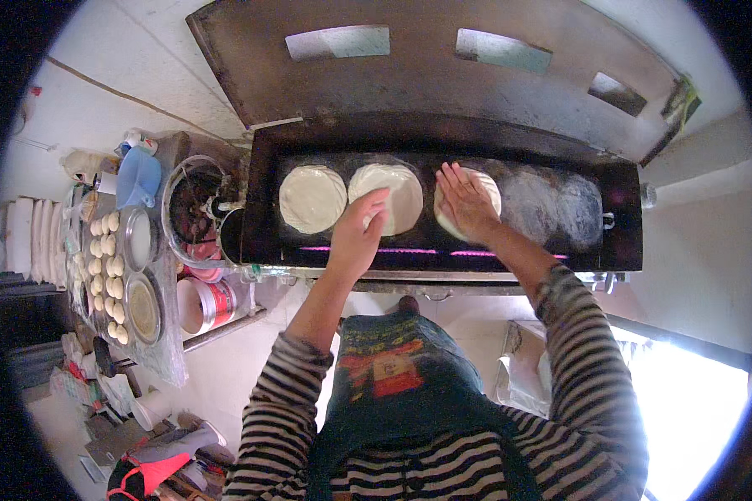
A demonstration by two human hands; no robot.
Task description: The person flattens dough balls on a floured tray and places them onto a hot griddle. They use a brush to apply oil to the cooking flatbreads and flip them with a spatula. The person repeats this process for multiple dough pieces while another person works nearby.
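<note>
Three round, flat discs of pale dough lie in a row on a long dark griddle point(614, 179). My right hand point(470, 200) is laid flat over the right dough disc point(490, 188), fingers stretched out, hiding much of it. Over the lower left edge of the middle dough disc point(403, 190) is my left hand point(361, 234), its fingers extended and slightly bent, with nothing held; whether it touches the dough I cannot tell. The left dough disc point(312, 199) lies apart from both hands. White flour point(551, 200) dusts the griddle's right part.
Pinkish-violet flames point(401, 250) glow along the griddle's near edge. A slotted metal lid point(422, 75) stands raised behind it. On the left, a table holds several dough balls point(109, 267), round trays point(142, 309) and a blue pitcher point(139, 177). A white bucket point(200, 305) stands beside the table.
</note>
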